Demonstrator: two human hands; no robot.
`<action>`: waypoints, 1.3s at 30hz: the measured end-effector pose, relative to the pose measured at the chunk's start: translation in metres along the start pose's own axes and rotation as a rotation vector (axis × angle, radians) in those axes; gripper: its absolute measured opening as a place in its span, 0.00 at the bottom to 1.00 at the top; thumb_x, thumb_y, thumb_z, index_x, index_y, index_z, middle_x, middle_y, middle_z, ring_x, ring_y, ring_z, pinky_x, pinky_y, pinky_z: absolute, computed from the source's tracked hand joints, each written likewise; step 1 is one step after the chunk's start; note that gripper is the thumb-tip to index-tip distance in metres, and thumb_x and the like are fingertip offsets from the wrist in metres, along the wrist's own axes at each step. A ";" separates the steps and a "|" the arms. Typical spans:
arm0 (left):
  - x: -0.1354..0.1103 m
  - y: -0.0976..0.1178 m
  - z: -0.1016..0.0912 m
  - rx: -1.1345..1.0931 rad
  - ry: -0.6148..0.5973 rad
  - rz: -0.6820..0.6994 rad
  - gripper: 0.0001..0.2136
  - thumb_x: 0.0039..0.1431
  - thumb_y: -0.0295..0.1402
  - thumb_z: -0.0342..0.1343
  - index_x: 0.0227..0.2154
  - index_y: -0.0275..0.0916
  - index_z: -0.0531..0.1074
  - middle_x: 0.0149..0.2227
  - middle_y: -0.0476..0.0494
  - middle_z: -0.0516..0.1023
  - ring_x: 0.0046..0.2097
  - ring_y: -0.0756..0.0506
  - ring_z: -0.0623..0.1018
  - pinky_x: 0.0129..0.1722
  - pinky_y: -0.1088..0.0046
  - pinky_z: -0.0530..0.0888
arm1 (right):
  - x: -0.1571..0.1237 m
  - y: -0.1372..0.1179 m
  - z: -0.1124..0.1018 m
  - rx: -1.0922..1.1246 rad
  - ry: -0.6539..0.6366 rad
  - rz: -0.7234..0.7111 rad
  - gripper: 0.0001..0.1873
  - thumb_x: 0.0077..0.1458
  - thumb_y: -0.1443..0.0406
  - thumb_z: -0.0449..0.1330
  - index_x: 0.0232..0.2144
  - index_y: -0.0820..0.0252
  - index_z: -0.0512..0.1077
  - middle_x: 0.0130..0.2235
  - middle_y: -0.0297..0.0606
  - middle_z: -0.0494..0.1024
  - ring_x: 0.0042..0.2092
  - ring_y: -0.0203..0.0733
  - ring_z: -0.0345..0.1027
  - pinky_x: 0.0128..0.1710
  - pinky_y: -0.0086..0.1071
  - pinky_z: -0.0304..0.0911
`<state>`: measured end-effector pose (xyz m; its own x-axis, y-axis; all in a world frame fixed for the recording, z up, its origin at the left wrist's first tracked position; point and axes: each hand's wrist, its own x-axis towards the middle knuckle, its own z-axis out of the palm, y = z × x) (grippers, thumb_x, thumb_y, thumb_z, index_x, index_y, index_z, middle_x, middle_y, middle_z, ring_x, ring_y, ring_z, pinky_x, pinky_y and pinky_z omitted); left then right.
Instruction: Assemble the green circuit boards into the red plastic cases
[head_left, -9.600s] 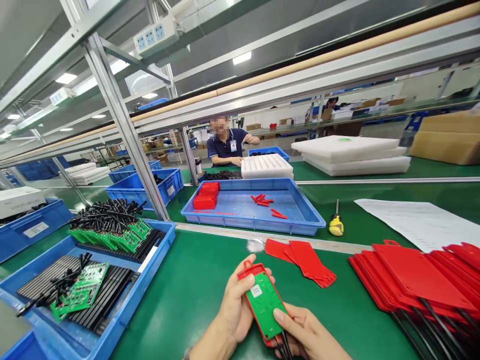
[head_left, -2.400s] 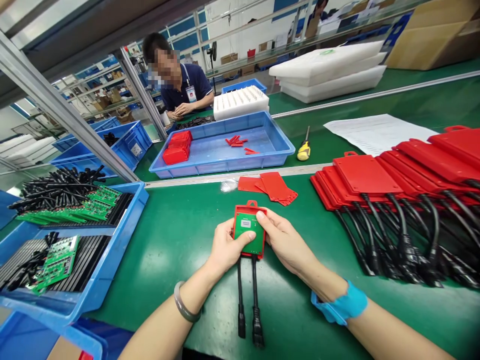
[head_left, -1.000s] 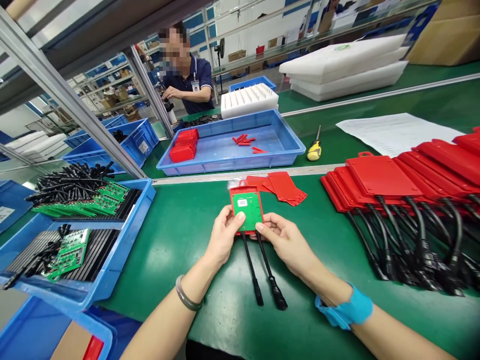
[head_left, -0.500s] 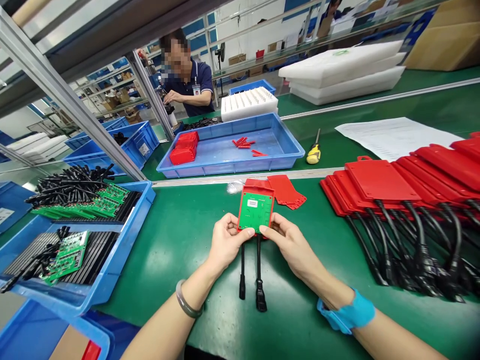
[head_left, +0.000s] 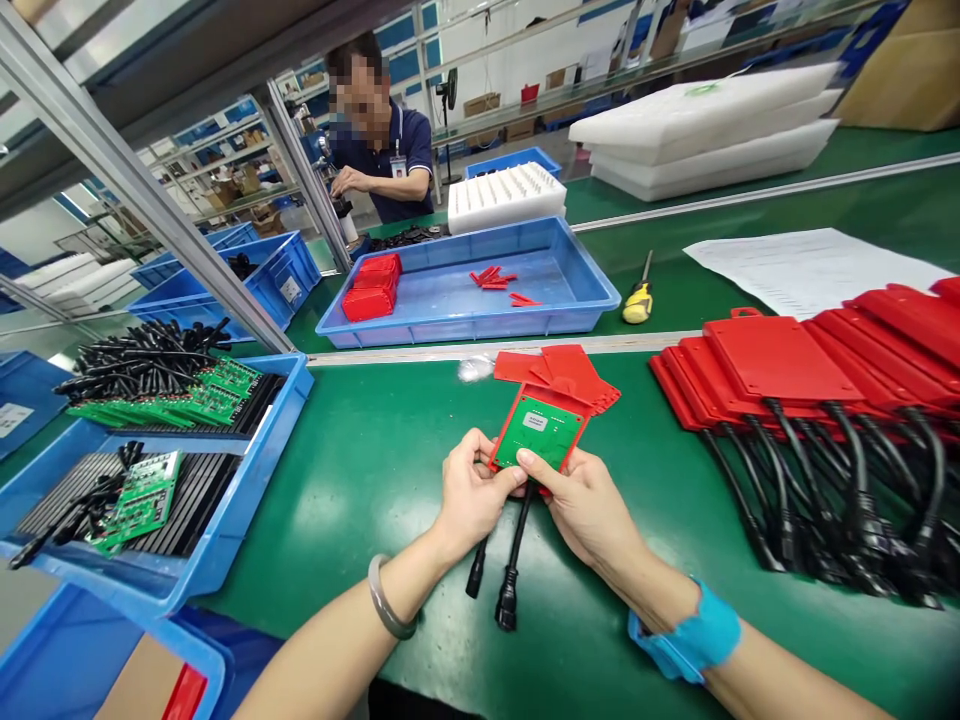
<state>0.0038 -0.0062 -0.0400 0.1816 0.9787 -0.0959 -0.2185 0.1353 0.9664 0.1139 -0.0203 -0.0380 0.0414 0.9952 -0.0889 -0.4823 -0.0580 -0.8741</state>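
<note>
Between my hands is a green circuit board (head_left: 536, 435) seated in a red plastic case (head_left: 582, 428), tilted clockwise. Two black cables (head_left: 517, 545) hang from its near edge, ending in connectors. My left hand (head_left: 474, 495) grips the near left corner, thumb at the edge and fingers curled. My right hand (head_left: 589, 500) holds the near right corner, its thumb pressing on the board's face and its other fingers partly hidden beneath. Just behind the case lie flat red pieces (head_left: 574, 372), overlapping on the green bench.
Finished-looking red cases (head_left: 787, 360) with black cables lie stacked at right. A blue tray (head_left: 259, 500) holds boards and cables at left. Behind stand another blue tray (head_left: 450, 325) with red parts and a yellow screwdriver (head_left: 638, 300). A person (head_left: 394, 150) works beyond.
The case and board have turned clockwise and shifted slightly right, with the cables swinging left. My right thumb has moved farther onto the board. The view has shifted a little.
</note>
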 end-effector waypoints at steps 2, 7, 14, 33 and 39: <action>-0.001 0.001 0.002 -0.001 0.012 0.011 0.20 0.40 0.38 0.67 0.24 0.38 0.59 0.23 0.54 0.71 0.23 0.54 0.72 0.25 0.76 0.73 | 0.000 -0.001 0.000 -0.002 0.015 -0.011 0.14 0.43 0.59 0.69 0.34 0.57 0.76 0.36 0.37 0.80 0.39 0.47 0.72 0.39 0.37 0.66; 0.002 0.012 -0.002 -0.052 -0.055 -0.033 0.21 0.38 0.36 0.68 0.24 0.38 0.58 0.23 0.55 0.72 0.23 0.54 0.73 0.26 0.76 0.74 | 0.006 -0.011 -0.006 0.028 -0.138 0.079 0.15 0.46 0.59 0.67 0.36 0.59 0.75 0.37 0.38 0.80 0.40 0.46 0.72 0.42 0.37 0.65; 0.001 0.017 -0.007 -0.049 -0.064 -0.060 0.21 0.36 0.34 0.69 0.22 0.38 0.58 0.20 0.56 0.71 0.22 0.54 0.71 0.26 0.76 0.74 | 0.006 -0.014 -0.007 0.003 -0.210 0.086 0.13 0.46 0.59 0.67 0.35 0.59 0.75 0.37 0.38 0.80 0.39 0.45 0.72 0.42 0.38 0.65; -0.002 0.026 -0.008 -0.057 -0.153 -0.090 0.20 0.38 0.31 0.69 0.33 0.37 0.64 0.34 0.49 0.74 0.32 0.51 0.76 0.36 0.74 0.73 | 0.012 -0.032 -0.010 -0.299 -0.171 -0.013 0.22 0.45 0.50 0.65 0.37 0.60 0.76 0.38 0.40 0.80 0.42 0.50 0.72 0.46 0.42 0.65; -0.006 0.025 -0.004 0.109 -0.187 -0.123 0.21 0.38 0.31 0.68 0.35 0.36 0.68 0.26 0.50 0.73 0.27 0.52 0.72 0.29 0.76 0.70 | 0.007 -0.030 -0.009 -0.235 -0.162 0.032 0.17 0.46 0.53 0.65 0.33 0.59 0.76 0.35 0.38 0.80 0.36 0.46 0.72 0.41 0.39 0.67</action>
<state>-0.0069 -0.0082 -0.0163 0.3773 0.9087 -0.1784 -0.0805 0.2241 0.9712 0.1365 -0.0127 -0.0167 -0.1201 0.9911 -0.0569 -0.2646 -0.0872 -0.9604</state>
